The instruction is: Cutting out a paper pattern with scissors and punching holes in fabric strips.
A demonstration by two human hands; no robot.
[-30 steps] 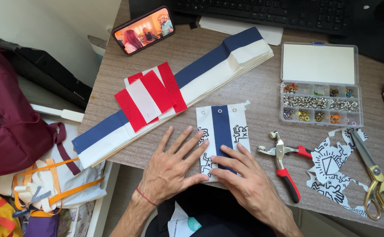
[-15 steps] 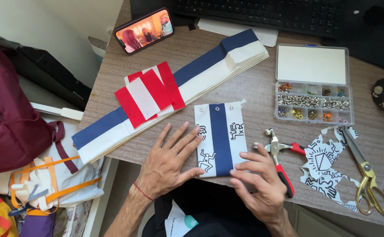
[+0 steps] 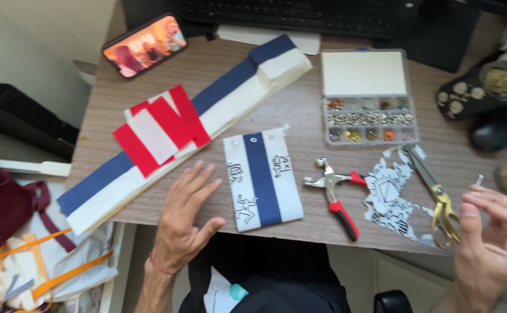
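Striped fabric piece point(image 3: 262, 177) lies at the desk edge point(image 3: 323, 239), untouched between both empty, spread hands.

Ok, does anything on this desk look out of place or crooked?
Nothing is spilled or broken. The long blue and white fabric strip lies diagonally and overhangs the desk's left edge. The small fabric piece beside the left hand sits slightly tilted, near the front edge.
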